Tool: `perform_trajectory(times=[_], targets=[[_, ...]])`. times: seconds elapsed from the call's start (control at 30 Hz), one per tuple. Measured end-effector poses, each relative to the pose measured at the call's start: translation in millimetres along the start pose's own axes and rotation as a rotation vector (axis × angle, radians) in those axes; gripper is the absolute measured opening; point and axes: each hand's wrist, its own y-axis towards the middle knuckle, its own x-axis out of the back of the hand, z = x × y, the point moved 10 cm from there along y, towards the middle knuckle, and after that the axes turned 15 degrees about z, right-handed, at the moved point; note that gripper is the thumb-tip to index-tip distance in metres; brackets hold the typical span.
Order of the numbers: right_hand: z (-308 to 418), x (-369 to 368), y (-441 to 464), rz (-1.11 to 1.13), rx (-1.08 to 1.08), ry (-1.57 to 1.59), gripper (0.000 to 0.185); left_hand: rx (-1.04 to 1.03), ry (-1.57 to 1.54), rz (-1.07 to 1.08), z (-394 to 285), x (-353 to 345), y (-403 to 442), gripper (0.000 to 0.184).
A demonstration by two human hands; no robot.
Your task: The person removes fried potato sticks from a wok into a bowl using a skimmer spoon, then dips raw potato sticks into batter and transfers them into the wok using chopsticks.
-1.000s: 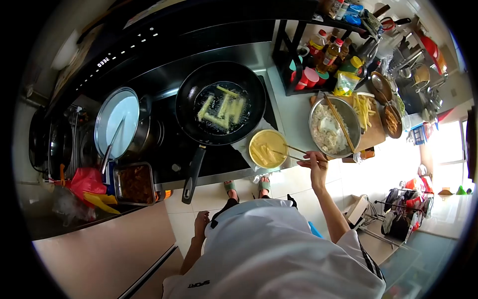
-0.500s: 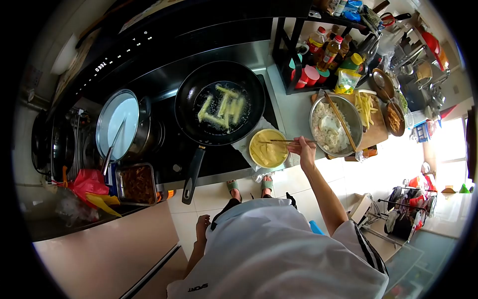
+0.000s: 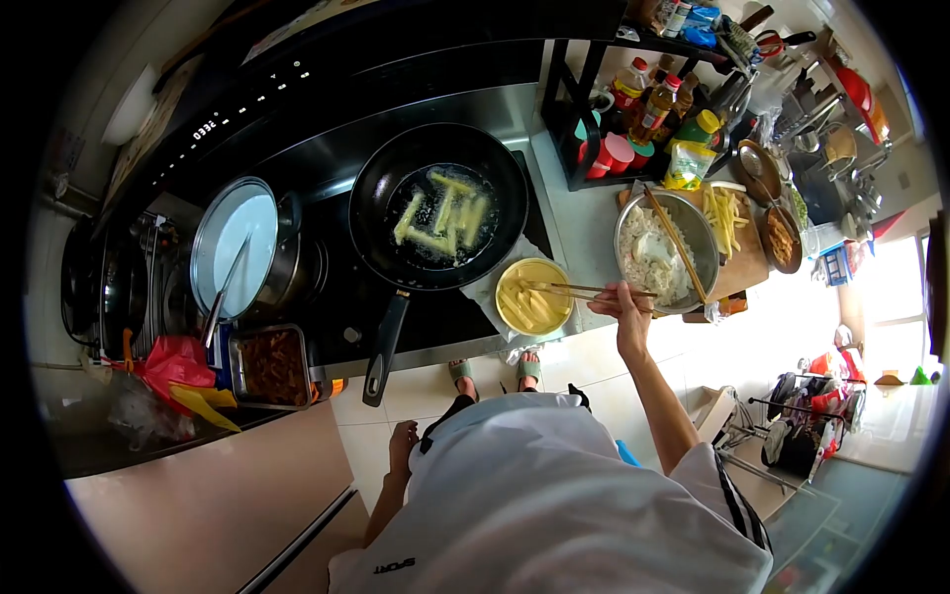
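My right hand is closed around a pair of chopsticks, whose tips reach into a bowl of yellow batter with pale strips in it. Left of that bowl, several batter-coated strips bubble in oil in a black frying pan. Just right of my hand stands a metal bowl of white, crumbly food, with a second pair of chopsticks across it. My left hand hangs low beside my body, touching none of the cookware; its fingers are mostly hidden from this angle.
The pan's handle sticks out over the counter's front edge. A pot of white liquid with a ladle and a tray of brown food stand left. Yellow strips lie on a cutting board at right, near a bottle rack.
My right hand has shifted slightly right and down with the chopsticks, and their tips still reach into the batter bowl. The strips in the pan look nearly the same.
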Motion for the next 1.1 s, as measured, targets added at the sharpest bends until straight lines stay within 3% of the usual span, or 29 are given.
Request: perform_trajectory(times=[0.2, 0.33, 0.67, 0.93, 1.1], targets=[[16.3, 3.2, -15.2, -0.052, 0.006, 0.070, 0.032, 0.089, -0.053, -0.023, 6.3, 6.0, 8.3, 0.020], [20.2, 1.9, -27.0, -0.082, -0.003, 0.133, 0.032, 0.016, 0.006, -0.020, -5.2, 9.4, 8.7, 0.020], [-44.8, 21.8, -34.8, -0.142, -0.074, 0.178, 0.027, 0.018, -0.013, -0.001, -14.7, 11.8, 8.3, 0.022], [20.7, -22.1, -48.2, 0.086, 0.074, -0.321, 0.025, 0.052, -0.022, 0.017, 0.7, 7.9, 10.3, 0.020], [17.9, -42.8, -47.6, 0.124, 0.067, -0.455, 0.016, 0.054, -0.055, 0.015, -18.9, 12.8, 6.7, 0.020]])
